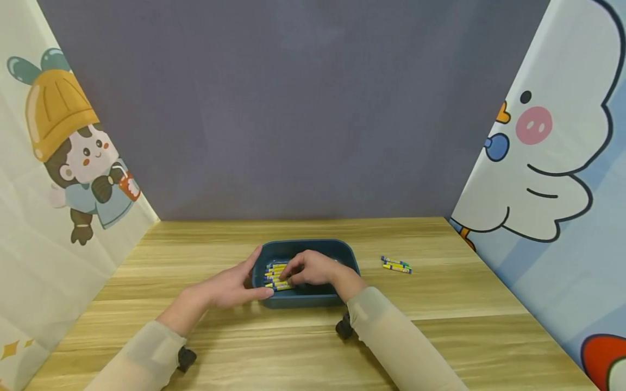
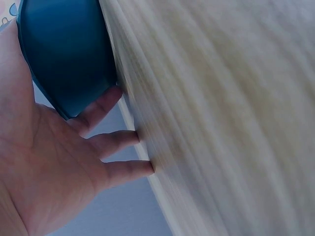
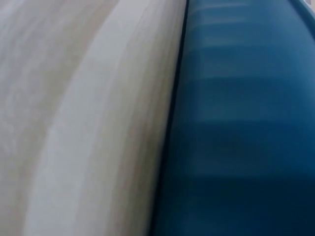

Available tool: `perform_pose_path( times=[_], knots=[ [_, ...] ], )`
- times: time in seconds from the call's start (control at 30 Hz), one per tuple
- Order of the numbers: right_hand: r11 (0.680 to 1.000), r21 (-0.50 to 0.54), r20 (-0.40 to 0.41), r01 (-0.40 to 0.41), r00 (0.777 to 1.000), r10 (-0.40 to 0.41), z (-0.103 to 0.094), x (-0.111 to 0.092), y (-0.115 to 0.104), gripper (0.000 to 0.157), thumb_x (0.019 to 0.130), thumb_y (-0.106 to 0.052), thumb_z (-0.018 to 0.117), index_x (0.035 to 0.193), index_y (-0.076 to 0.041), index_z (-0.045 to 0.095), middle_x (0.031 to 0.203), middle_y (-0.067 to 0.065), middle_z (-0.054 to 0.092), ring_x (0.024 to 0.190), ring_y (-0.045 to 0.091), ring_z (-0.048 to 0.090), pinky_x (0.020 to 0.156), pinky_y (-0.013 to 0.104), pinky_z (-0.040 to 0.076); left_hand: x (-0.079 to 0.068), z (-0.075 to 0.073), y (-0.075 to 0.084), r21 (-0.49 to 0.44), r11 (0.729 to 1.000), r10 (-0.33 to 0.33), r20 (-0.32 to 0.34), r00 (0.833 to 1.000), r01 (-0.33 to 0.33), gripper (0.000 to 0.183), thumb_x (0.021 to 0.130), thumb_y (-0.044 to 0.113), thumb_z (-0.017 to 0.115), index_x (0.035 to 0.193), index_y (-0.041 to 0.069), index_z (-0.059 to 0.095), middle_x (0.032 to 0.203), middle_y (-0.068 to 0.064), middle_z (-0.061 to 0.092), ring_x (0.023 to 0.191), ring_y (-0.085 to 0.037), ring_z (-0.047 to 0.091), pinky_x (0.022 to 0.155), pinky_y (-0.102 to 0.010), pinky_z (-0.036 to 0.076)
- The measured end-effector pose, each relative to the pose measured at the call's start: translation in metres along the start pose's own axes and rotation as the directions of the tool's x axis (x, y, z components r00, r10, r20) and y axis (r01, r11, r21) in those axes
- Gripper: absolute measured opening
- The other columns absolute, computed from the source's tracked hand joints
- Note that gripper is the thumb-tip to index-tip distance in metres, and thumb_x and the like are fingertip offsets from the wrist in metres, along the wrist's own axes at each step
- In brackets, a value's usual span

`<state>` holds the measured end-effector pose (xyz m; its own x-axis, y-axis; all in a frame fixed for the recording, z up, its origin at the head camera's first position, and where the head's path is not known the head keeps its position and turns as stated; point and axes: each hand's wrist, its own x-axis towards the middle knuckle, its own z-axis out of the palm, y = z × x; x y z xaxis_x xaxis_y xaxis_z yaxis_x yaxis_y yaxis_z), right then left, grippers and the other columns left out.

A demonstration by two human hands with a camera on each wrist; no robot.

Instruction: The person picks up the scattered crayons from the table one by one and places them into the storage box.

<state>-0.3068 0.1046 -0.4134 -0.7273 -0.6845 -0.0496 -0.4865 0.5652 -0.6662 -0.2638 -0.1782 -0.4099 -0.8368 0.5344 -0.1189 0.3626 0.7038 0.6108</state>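
Note:
A dark blue plastic bin (image 1: 308, 301) stands on the table with several yellow crayons (image 1: 275, 273) with blue ends lying in its left part. My left hand (image 1: 227, 282) is spread against the bin's left end, with the thumb by the front corner. In the left wrist view, straight fingers (image 2: 120, 142) reach down beside the bin's wall (image 2: 69, 49). My right hand (image 1: 315, 269) reaches into the bin, its bent fingertips pinching at the right end of the front crayon (image 1: 280, 286); the fingers partly cover that end. Only the bin's side (image 3: 241, 108) shows in the right wrist view, without the hand.
Right of the bin, a green crayon (image 1: 395, 262) and a yellow crayon (image 1: 397, 269) lie side by side on the wood-grain table (image 1: 244, 347). A grey panel (image 1: 303, 108) rises behind, with printed cloth walls at left and right.

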Motion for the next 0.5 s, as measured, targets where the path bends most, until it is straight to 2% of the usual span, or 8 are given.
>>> perform_pose_path(
  times=[0.17, 0.3, 0.5],
  knots=[
    [1.000, 0.014, -0.003, 0.013, 1.000, -0.013, 0.000, 0.001, -0.001, 0.020, 0.101, -0.012, 0.077, 0.119, -0.015, 0.086, 0.114, 0.001, 0.081, 0.088, 0.001, 0.066, 0.083, 0.025, 0.056, -0.001, -0.001, -0.001, 0.001, 1.000, 0.001, 0.001, 1.000, -0.001, 0.120, 0.101, 0.069, 0.069, 0.178, 0.020, -0.008, 0.176, -0.026, 0.034, 0.152, -0.040, 0.051, 0.120, -0.063, 0.044],
    [1.000, 0.025, -0.041, 0.008, 0.999, -0.007, -0.003, 0.000, -0.002, 0.022, 0.102, -0.017, 0.077, 0.123, -0.017, 0.085, 0.117, 0.000, 0.077, 0.094, 0.006, 0.068, 0.087, 0.029, 0.058, -0.001, 0.000, -0.001, -0.012, 1.000, 0.000, 0.007, 1.000, 0.000, 0.120, 0.100, 0.070, 0.069, 0.178, 0.020, -0.008, 0.176, -0.026, 0.035, 0.152, -0.040, 0.051, 0.120, -0.063, 0.045],
    [0.998, 0.059, -0.120, 0.006, 0.993, 0.001, -0.023, -0.012, -0.008, 0.028, 0.105, -0.022, 0.075, 0.132, -0.015, 0.081, 0.130, 0.002, 0.075, 0.101, 0.012, 0.067, 0.088, 0.034, 0.058, -0.002, -0.001, 0.000, -0.036, 0.999, 0.008, 0.014, 1.000, -0.007, 0.120, 0.100, 0.069, 0.069, 0.178, 0.022, -0.009, 0.175, -0.024, 0.036, 0.151, -0.038, 0.052, 0.119, -0.063, 0.045]
  ],
)
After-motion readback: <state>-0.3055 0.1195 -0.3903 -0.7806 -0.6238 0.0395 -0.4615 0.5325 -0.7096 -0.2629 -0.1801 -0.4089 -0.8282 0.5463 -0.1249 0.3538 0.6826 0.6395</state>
